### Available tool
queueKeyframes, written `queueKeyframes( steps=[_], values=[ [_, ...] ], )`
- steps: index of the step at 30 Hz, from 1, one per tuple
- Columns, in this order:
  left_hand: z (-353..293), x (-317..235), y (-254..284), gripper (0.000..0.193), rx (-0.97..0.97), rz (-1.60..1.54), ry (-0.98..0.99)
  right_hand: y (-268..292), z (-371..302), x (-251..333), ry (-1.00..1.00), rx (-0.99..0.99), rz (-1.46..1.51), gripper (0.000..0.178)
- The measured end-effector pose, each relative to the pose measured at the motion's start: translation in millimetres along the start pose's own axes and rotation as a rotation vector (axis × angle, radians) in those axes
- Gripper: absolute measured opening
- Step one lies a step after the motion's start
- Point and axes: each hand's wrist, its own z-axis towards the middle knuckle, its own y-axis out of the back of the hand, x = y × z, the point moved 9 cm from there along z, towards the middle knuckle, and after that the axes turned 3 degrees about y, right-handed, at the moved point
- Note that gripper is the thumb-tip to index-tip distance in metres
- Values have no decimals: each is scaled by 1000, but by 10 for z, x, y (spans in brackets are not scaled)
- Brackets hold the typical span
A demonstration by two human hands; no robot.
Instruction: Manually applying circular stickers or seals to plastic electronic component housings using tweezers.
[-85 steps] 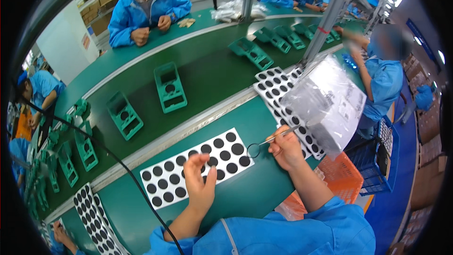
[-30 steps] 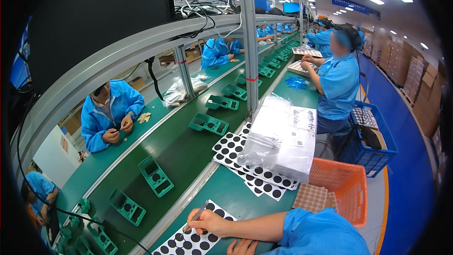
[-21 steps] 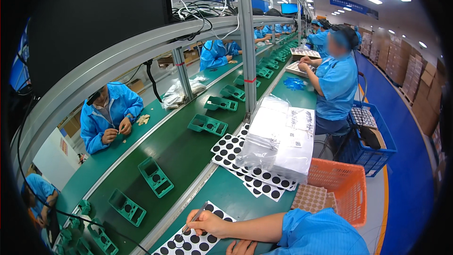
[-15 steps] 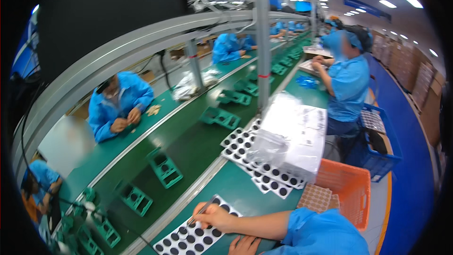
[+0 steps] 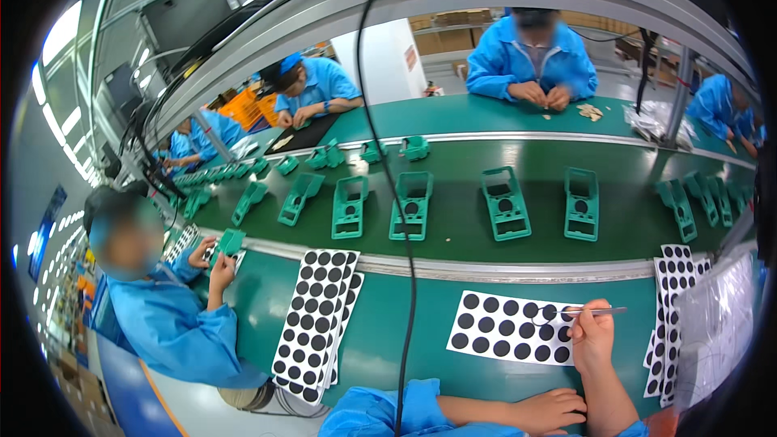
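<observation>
1. My left hand [image 5: 554,410] lies flat with fingers spread on the green surface [image 5: 388,340], just nearer me than the dot sheet [image 5: 510,328];
2. My right hand [image 5: 593,338] pinches thin tweezers [image 5: 595,311] at that sheet's right edge, tips over its black dots;
3. Beyond the sheet, green plastic housings [image 5: 506,202] sit along the conveyor belt [image 5: 469,231].

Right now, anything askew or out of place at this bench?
The white sheets of black round dots beside the neighbouring worker lie fanned, overhanging the green bench edge. Green plastic housings on the belt sit orderly.
</observation>
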Motion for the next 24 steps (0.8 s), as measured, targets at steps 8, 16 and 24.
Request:
queueKeyframes(
  steps=[8, 16, 24],
  values=[
    [-41, -79, 122, 22, -148, -97, -145, 149, 37, -171, -166, -31, 360, 2],
    [-54, -27, 60, 22, -108, -96, -135, 95, 77, -229, -225, 0, 419, 4],
    [-122, 88, 842, 22, -337, 24, -126, 200, 109, -230, -223, -29, 551, 8]
  ],
)
